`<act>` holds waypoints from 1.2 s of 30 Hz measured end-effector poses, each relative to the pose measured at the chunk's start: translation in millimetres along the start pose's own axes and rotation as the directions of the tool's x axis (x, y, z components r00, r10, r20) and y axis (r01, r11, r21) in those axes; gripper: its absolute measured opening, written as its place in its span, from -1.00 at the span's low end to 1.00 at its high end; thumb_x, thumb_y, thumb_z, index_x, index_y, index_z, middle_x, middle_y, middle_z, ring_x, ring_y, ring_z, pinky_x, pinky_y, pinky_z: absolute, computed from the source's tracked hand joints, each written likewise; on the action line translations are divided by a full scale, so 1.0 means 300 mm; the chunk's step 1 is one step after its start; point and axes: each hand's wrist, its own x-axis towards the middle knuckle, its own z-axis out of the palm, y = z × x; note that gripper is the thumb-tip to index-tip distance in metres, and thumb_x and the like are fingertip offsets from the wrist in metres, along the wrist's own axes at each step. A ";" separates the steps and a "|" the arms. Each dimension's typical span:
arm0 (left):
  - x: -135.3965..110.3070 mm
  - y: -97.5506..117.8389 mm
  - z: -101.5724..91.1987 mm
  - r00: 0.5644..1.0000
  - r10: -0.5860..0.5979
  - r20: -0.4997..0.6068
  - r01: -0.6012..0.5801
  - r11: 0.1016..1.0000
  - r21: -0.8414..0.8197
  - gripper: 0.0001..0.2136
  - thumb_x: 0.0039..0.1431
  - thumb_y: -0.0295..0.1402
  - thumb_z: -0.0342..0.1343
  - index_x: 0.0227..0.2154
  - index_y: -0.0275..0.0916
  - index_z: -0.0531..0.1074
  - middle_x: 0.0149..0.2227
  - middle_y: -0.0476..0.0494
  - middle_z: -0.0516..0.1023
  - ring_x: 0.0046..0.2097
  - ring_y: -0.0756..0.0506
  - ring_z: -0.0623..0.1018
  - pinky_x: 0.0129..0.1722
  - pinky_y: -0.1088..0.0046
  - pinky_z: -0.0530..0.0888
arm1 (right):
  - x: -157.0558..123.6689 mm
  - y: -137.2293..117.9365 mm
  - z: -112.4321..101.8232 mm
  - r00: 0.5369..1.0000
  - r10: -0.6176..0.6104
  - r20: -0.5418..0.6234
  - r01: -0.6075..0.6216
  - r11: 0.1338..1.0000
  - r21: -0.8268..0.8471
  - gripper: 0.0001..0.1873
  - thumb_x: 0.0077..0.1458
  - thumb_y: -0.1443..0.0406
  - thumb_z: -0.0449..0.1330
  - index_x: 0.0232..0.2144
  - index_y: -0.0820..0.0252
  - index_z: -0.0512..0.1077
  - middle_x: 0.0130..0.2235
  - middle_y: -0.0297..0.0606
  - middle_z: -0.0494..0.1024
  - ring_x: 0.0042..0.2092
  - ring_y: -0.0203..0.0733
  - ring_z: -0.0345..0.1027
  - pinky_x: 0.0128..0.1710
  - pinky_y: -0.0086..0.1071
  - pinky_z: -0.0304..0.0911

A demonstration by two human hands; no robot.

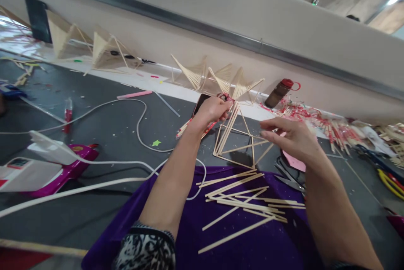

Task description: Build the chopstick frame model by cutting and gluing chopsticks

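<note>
My left hand point(215, 110) is closed in a pinch at the top of a wooden stick frame point(252, 152), where several sticks come together. Standing on the grey table, the frame has a fan of thin sticks along its left side. My right hand point(292, 137) hovers by the frame's right corner, thumb and forefinger slightly apart, with no held object visible. Loose wooden sticks point(240, 202) lie across purple cloth point(221, 249) in front of me. Under my right wrist are scissors point(290, 179) and pink paper point(294, 160). A dark phone point(201, 103) is partly hidden behind my left hand.
Finished stick models point(217, 77) line the wall. A dark bottle point(279, 93) with a red cap stands behind the frame. White cables point(104, 181) cross the left side near a purple device point(74, 160). Red-and-white scraps point(315, 120) and yellow-handled pliers point(389, 183) lie right.
</note>
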 end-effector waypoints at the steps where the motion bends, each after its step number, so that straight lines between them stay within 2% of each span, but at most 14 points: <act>1: 0.000 0.001 0.005 1.000 -0.006 0.007 0.006 1.000 0.016 -0.64 0.12 -0.15 -0.03 -0.54 -0.34 0.45 -0.51 -0.23 0.49 -0.55 0.01 0.44 -0.57 0.51 0.27 | -0.007 -0.002 -0.001 0.999 -0.019 0.028 0.020 0.999 -0.040 -0.70 -0.01 0.14 0.20 -0.23 0.14 0.48 -0.28 -0.28 0.56 -0.28 -0.21 0.41 -0.36 -0.38 0.28; 4: 0.002 -0.003 0.026 0.999 -0.037 0.036 0.037 0.999 0.015 -0.65 0.09 -0.13 -0.01 -0.54 -0.34 0.45 -0.50 -0.24 0.50 -0.54 -0.02 0.46 -0.55 0.48 0.30 | -0.022 0.000 0.001 0.991 -0.088 0.102 0.105 0.980 -0.170 -0.72 0.02 0.18 0.18 -0.20 0.14 0.47 -0.26 -0.28 0.55 -0.30 -0.24 0.41 -0.35 -0.38 0.26; 7: 0.006 -0.013 0.046 0.994 -0.017 0.108 0.020 0.999 -0.034 -0.66 0.06 -0.12 0.03 -0.57 -0.34 0.44 -0.49 -0.23 0.50 -0.51 -0.03 0.47 -0.52 0.49 0.32 | -0.031 0.004 0.006 0.975 -0.158 0.155 0.193 0.951 -0.242 -0.78 0.07 0.25 0.14 -0.22 0.15 0.48 -0.28 -0.27 0.55 -0.32 -0.26 0.40 -0.35 -0.40 0.25; 10: 0.001 -0.018 0.062 0.981 0.003 0.195 0.024 0.990 -0.136 -0.75 0.05 -0.22 0.06 -0.51 -0.35 0.45 -0.44 -0.25 0.53 -0.47 -0.02 0.49 -0.50 0.52 0.35 | -0.039 0.002 0.004 0.961 -0.206 0.183 0.255 0.916 -0.309 -0.77 0.10 0.25 0.12 -0.21 0.17 0.47 -0.29 -0.25 0.54 -0.31 -0.24 0.40 -0.34 -0.39 0.24; 13: -0.013 -0.010 0.071 0.972 -0.013 0.235 0.065 0.975 -0.215 -0.80 0.06 -0.33 0.05 -0.39 -0.38 0.46 -0.38 -0.28 0.55 -0.44 -0.02 0.50 -0.49 0.53 0.37 | -0.047 -0.003 -0.004 0.955 -0.226 0.192 0.283 0.889 -0.360 -0.76 0.11 0.23 0.10 -0.20 0.17 0.47 -0.27 -0.23 0.54 -0.30 -0.21 0.40 -0.34 -0.38 0.24; 20: -0.008 0.000 0.088 0.979 -0.023 0.201 0.066 0.975 -0.210 -0.82 0.04 -0.40 0.08 -0.34 -0.43 0.46 -0.41 -0.27 0.54 -0.44 -0.02 0.51 -0.47 0.51 0.39 | -0.057 -0.013 -0.002 0.940 -0.231 0.253 0.322 0.847 -0.422 -0.76 0.16 0.25 0.03 -0.26 0.13 0.49 -0.28 -0.22 0.53 -0.24 -0.18 0.39 -0.27 -0.34 0.22; 27: 0.007 0.004 0.104 0.989 -0.001 0.149 0.028 0.983 -0.182 -0.82 0.03 -0.41 0.09 -0.34 -0.44 0.47 -0.45 -0.28 0.54 -0.48 -0.04 0.50 -0.50 0.48 0.39 | -0.049 -0.032 -0.004 0.947 -0.234 0.219 0.311 0.832 -0.459 -0.77 0.16 0.28 0.02 -0.33 0.18 0.49 -0.31 -0.20 0.52 -0.25 -0.18 0.38 -0.27 -0.34 0.20; 36: 0.016 -0.010 0.114 0.993 0.032 0.115 0.001 0.962 -0.273 -0.87 0.02 -0.45 0.10 -0.37 -0.42 0.46 -0.46 -0.24 0.53 -0.47 -0.03 0.51 -0.40 0.41 0.45 | -0.043 -0.024 -0.006 0.962 -0.188 0.200 0.268 0.805 -0.529 -0.76 0.18 0.26 0.02 -0.29 0.17 0.48 -0.31 -0.19 0.51 -0.25 -0.18 0.36 -0.25 -0.33 0.16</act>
